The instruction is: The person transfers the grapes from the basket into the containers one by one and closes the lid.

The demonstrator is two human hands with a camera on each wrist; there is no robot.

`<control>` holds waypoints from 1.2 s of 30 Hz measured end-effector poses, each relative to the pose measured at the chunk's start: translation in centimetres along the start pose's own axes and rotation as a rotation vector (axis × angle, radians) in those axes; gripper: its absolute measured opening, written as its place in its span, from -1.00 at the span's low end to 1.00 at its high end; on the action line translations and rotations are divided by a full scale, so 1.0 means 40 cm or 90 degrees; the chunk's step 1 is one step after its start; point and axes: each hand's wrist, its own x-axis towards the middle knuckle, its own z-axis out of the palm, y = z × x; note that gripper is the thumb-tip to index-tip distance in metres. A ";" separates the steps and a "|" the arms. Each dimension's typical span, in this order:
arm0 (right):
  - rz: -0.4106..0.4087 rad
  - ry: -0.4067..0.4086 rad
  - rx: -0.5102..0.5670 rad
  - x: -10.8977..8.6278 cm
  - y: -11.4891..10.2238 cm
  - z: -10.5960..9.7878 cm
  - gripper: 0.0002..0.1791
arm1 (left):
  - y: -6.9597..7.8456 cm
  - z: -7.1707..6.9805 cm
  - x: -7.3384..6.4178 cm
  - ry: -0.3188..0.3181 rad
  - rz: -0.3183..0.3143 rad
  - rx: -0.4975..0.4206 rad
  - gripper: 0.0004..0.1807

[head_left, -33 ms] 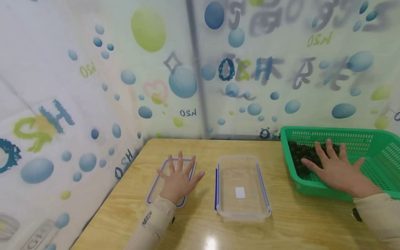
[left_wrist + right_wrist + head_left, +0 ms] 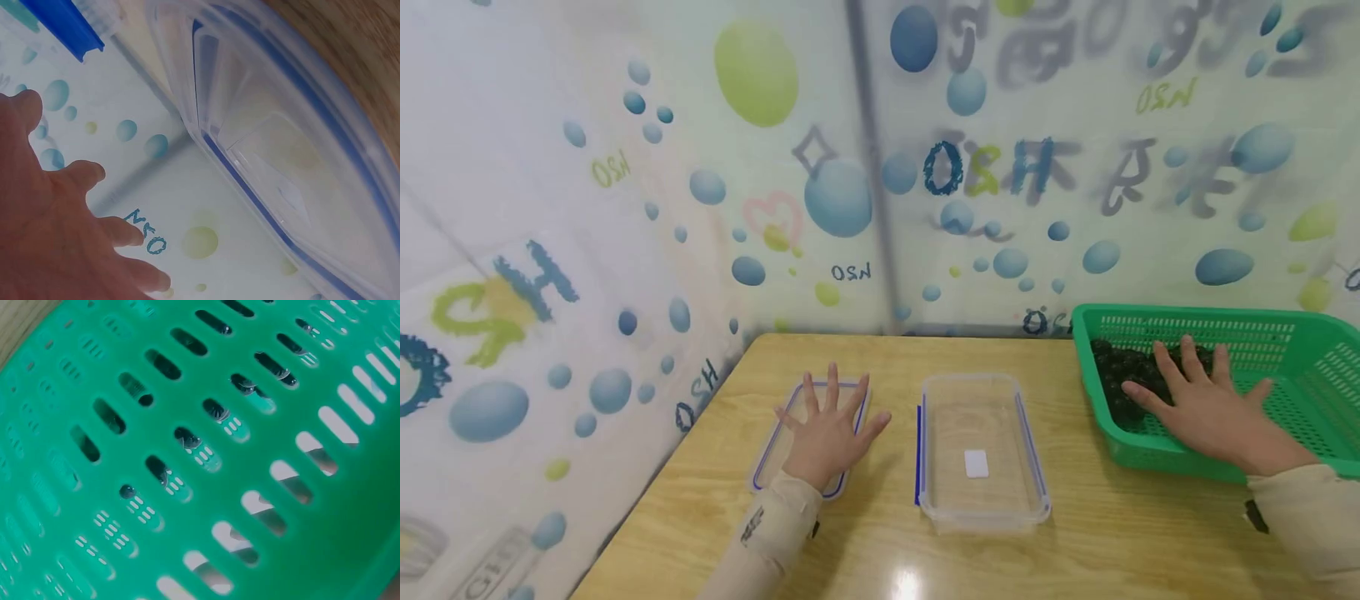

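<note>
A person's left hand (image 2: 826, 446), fingers splayed and gripping nothing, spans a lid (image 2: 775, 461); the right hand (image 2: 1213, 417), equally wide and unladen, spreads over dark pieces (image 2: 1123, 379) at one end of a green basket (image 2: 1180, 311). Contact cannot be told. Between them sits a clear box (image 2: 988, 408) on the table (image 2: 865, 542). Such small pieces likely call for a light pinch, clear of the rim.

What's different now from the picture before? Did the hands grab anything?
Nothing visibly changed: nothing moved, and nothing was grabbed or let go. The left hand is still spread over the lid, and the right hand is still spread over the basket. The box and the dark things stayed put too.
</note>
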 end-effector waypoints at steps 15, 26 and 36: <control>-0.008 0.023 0.019 -0.008 -0.004 -0.009 0.02 | -0.014 -0.016 0.015 -0.020 0.121 -0.250 -0.07; -0.017 0.010 0.021 0.007 -0.020 -0.005 0.03 | 0.017 -0.005 0.016 -0.089 0.184 -0.443 -0.17; -0.060 -0.016 0.018 0.030 -0.027 -0.007 -0.09 | 0.054 0.020 0.019 -0.141 0.187 -0.504 -0.30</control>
